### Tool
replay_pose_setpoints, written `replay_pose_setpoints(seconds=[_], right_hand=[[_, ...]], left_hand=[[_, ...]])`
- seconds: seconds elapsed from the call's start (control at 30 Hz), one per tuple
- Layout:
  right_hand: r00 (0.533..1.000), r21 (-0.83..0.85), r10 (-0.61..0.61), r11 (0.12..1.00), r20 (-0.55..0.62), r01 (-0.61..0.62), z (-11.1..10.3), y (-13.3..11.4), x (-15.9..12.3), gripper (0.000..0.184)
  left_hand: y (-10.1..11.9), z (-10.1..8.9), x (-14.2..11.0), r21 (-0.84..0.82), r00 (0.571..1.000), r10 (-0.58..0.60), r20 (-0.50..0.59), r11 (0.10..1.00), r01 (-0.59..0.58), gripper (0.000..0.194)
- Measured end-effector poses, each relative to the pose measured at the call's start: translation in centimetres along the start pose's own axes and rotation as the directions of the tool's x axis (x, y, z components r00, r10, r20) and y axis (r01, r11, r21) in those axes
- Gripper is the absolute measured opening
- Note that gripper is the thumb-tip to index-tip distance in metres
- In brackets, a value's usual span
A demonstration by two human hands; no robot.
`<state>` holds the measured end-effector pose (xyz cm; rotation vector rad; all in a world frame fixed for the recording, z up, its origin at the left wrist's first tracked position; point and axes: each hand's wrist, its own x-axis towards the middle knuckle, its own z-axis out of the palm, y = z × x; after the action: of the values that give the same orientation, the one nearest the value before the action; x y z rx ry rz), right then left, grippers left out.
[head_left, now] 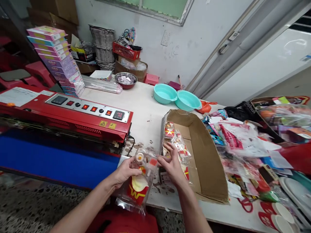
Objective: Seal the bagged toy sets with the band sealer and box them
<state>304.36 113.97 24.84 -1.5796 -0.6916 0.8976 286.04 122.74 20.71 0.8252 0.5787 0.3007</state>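
My left hand (126, 171) grips a clear plastic bag (137, 184) with a red and yellow toy fries carton and small toy pieces inside. The bag hangs over the table's near edge. My right hand (172, 162) has its fingers spread, touching the bag's top right corner. It hovers over the near end of an open cardboard box (209, 161) that holds several similar filled bags (178, 147).
A red sealing machine (73, 116) with a blue conveyor belt (55, 160) stands on the left. Two turquoise bowls (177, 97) sit at the back. A heap of packaged toys (245, 145) covers the table's right side. Stacked pink boxes (60, 61) stand far left.
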Motion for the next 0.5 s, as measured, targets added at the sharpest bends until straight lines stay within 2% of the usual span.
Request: replay_pose_setpoints(seconds=[0.07,0.13,0.23,0.33,0.4,0.5], right_hand=[[0.981,-0.059,0.061,0.997,0.184,-0.051,0.4,-0.6,1.5,0.038],[0.953,-0.066,0.142,0.989,0.268,-0.129,1.2,-0.2,2.5,0.034],[0.949,-0.041,0.200,0.980,0.242,-0.196,2.6,1.3,2.8,0.035],[0.946,-0.036,0.218,0.976,0.240,-0.216,3.8,2.5,2.6,0.034],[0.943,-0.017,0.228,0.973,0.241,-0.231,4.3,2.8,2.6,0.033],[0.947,-0.003,0.232,0.971,0.222,-0.238,4.8,2.9,2.8,0.032]], left_hand=[[-0.5,-0.9,-0.9,-0.038,1.000,-0.019,-0.002,0.999,0.018,0.051],[-0.6,-1.4,-1.4,-0.098,0.999,-0.021,-0.032,0.995,0.018,0.050],[0.1,-1.9,-1.1,-0.181,0.985,-0.005,-0.172,0.983,-0.027,0.043],[1.4,-2.3,0.0,-0.175,0.946,0.007,-0.324,0.982,-0.067,0.038],[2.0,-2.6,0.7,-0.157,0.932,0.004,-0.363,0.985,-0.066,0.033],[2.1,-3.1,0.8,-0.149,0.948,-0.002,-0.320,0.988,-0.049,0.032]])
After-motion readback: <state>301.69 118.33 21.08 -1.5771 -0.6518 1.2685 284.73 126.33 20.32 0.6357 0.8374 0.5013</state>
